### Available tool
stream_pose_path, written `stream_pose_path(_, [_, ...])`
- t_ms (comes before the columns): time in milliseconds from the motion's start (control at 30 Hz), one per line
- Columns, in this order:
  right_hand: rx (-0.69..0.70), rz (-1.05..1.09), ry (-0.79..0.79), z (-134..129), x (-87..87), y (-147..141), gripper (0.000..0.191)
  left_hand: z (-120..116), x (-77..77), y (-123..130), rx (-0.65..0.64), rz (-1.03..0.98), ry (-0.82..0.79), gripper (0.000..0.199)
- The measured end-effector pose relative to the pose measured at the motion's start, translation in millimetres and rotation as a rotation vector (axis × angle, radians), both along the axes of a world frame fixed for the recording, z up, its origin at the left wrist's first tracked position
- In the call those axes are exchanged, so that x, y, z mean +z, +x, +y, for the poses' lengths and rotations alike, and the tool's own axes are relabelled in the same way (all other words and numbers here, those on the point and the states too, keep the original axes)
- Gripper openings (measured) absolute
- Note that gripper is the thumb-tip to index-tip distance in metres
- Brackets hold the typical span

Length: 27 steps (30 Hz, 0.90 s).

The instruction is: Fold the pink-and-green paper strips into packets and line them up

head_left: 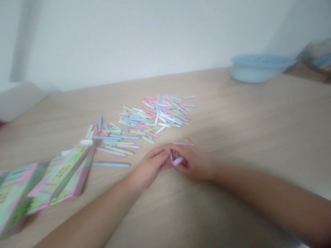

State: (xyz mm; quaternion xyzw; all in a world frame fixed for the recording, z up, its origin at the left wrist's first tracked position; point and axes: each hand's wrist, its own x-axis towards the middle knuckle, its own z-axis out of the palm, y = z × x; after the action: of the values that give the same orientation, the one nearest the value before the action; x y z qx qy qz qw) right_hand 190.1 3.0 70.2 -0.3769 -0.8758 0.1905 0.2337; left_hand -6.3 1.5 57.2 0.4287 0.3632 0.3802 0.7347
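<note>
My left hand (152,163) and my right hand (198,162) meet low over the table. A short purple tube-like piece (178,161) is pinched in the fingers of my right hand. The fingertips of my left hand are pressed together around a small purple piece (171,156) beside it; blur hides its exact shape. Just beyond the hands lie a thin purple piece (183,143) and a small orange piece (189,138). Further back spreads a loose pile of pastel and white pen-like pieces (165,110), with several longer ones (119,149) left of my left hand.
Patterned green and pink boxes (59,172) stand at the left on the wooden table (258,137). A blue basin (260,69) sits at the back right, near a dark patterned item (315,58). A white box (20,100) is at the far left, and a white wall lies behind.
</note>
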Motion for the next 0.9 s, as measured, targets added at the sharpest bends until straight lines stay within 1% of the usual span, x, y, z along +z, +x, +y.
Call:
stream_pose_path(100, [0.05, 0.019, -0.013, -0.3, -1.0, 3.1, 0.04, 0.9, -2.6, -0.9, -0.022, 0.022, 0.052, 0.035])
stream_pose_path(167, [0.066, 0.044, 0.007, 0.8, -1.5, 8.9, 0.042, 1.0, -4.1, -1.5, 0.0, 0.039, 0.061, 0.035])
stream_pose_path(233, [0.031, 0.093, 0.04, 4.5, 1.2, 18.7, 0.042, 1.1, -5.2, -2.1, 0.048, 0.048, 0.044, 0.035])
stream_pose_path(300, [-0.043, 0.103, 0.053, 11.1, 8.0, 31.2, 0.038, 1.3, -6.0, -2.3, 0.089, 0.045, 0.018, 0.035])
stream_pose_path(367, [-0.084, -0.027, 0.053, 18.8, 16.7, 43.6, 0.038, 1.9, -6.7, -2.2, 0.127, 0.032, -0.015, 0.036])
stream_pose_path(433, [-0.055, -0.259, 0.048, 24.3, 23.6, 52.6, 0.041, 3.0, -7.3, -1.8, 0.193, 0.011, -0.052, 0.036])
stream_pose_path(500, [-0.013, -0.456, 0.013, 24.9, 26.7, 56.6, 0.037, 4.3, -7.7, -1.2, 0.266, -0.021, -0.081, 0.035])
stream_pose_path(533, [0.0, -0.515, -0.01, 23.3, 27.1, 56.8, 0.033, 4.9, -7.8, -0.9, 0.292, -0.037, -0.093, 0.035])
stream_pose_path(600, [0.013, -0.55, -0.015, 18.0, 26.7, 54.5, 0.028, 5.8, -7.6, -0.3, 0.313, -0.061, -0.105, 0.035])
stream_pose_path(733, [0.053, -0.474, 0.081, 11.5, 25.9, 45.8, 0.025, 6.3, -6.7, 0.4, 0.319, -0.082, -0.11, 0.035])
stream_pose_path(800, [-0.006, -0.458, 0.117, 14.0, 23.7, 40.9, 0.027, 5.9, -6.3, 0.5, 0.313, -0.074, -0.107, 0.034])
stream_pose_path(900, [-0.152, -0.424, 0.141, 22.2, 14.7, 33.9, 0.03, 5.1, -5.6, 0.3, 0.296, -0.033, -0.106, 0.035])
